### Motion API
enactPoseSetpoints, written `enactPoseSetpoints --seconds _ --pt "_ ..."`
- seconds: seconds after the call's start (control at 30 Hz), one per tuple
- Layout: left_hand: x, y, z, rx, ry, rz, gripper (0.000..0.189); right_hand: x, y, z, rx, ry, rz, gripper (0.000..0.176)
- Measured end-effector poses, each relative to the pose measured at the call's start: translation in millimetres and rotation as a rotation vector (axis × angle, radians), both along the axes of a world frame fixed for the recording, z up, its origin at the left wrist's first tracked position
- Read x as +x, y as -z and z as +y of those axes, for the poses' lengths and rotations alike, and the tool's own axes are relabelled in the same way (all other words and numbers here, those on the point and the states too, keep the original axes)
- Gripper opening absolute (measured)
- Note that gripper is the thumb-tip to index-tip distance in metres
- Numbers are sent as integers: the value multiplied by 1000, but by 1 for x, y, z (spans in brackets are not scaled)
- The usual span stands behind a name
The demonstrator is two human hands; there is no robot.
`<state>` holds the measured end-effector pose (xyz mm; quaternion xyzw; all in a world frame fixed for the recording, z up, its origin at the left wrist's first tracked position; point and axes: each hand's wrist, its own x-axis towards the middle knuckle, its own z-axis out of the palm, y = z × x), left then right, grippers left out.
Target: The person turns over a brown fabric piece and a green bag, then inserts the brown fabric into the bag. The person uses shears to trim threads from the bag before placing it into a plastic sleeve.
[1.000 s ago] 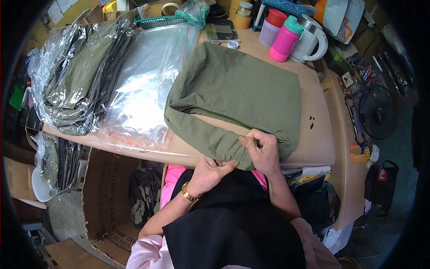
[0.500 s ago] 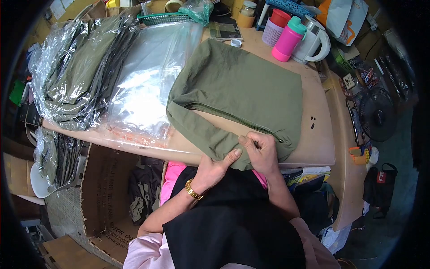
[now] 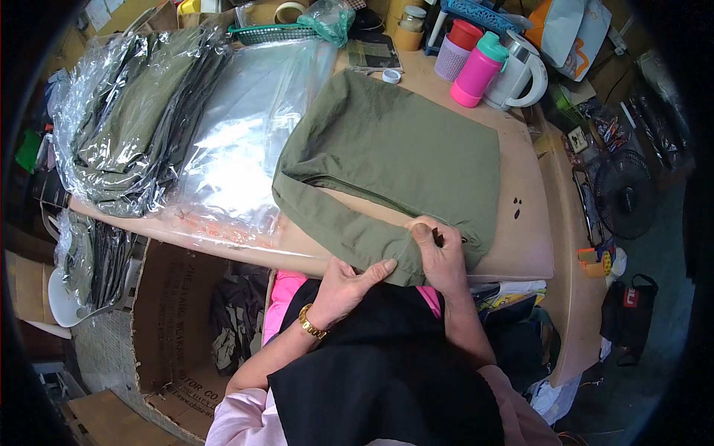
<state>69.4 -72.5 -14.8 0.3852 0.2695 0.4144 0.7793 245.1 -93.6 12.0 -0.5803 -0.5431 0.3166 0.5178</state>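
An olive-green fabric bag [image 3: 416, 141] with a wide strap [image 3: 335, 223] lies on the tan table. A dark zipper [image 3: 364, 195] runs along its near side, above the strap. My left hand [image 3: 346, 290], with a gold watch on its wrist, pinches the strap's near edge, thumb on top and fingers partly hidden. Close beside it, my right hand [image 3: 444, 256] is closed at the strap's right part, thumb and forefinger together. Something small and dark shows inside its curled fingers, too little to name.
Flat clear plastic bags [image 3: 238, 149] lie left of the green bag, beside a pile of plastic-wrapped olive items [image 3: 134, 126]. A pink bottle [image 3: 476, 74] and a kettle [image 3: 515, 78] stand at the back right. Below the table's left edge is an open cardboard box [image 3: 167, 320].
Both hands and the strap have shifted slightly toward the table's near edge. The right hand has turned a little, and its dark small thing shows more.
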Motion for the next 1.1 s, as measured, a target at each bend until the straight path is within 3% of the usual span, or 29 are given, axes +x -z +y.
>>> enactPoseSetpoints --seconds 0.17,0.3,0.37,0.43,0.47,0.5,0.53,0.57,0.63,0.7,0.77,0.8,1.07,1.1 --pt "-2 1 -1 14 10 -26 38 0 -28 -13 40 55 -61 31" --pt "-2 3 0 -134 65 -7 37 7 -34 -18 -115 -15 -202 25" --pt "1 -7 1 -293 50 -235 38 15 -26 -16 -184 -55 -222 21" --pt "-12 -20 11 -285 157 -118 40 28 -20 -11 -200 -59 -176 18" --pt "-29 -31 20 -111 503 286 37 37 -16 -8 -208 -65 -227 29" --pt "-40 -45 28 86 837 688 35 43 -11 -4 -202 -30 -213 29" --pt "-46 -60 26 292 864 749 34 49 -6 -1 -188 -84 -326 30" --pt "-43 -63 26 300 889 757 34 53 -3 1 -177 -146 -441 31" --pt "-33 -67 24 896 322 691 24 49 0 2 -238 -183 -503 35" --pt "-13 -54 30 950 302 776 26 44 20 6 -19 -112 -409 40" --pt "-2 5 45 1407 79 1120 41 50 24 4 -53 -75 -542 44" --pt "-3 8 48 1374 177 1177 58 56 24 4 -63 -54 -580 44" --pt "-7 11 39 1290 131 1346 71 70 20 5 -134 -113 -553 43" --pt "-5 10 37 1285 19 1260 68 71 21 6 -150 -119 -545 43"
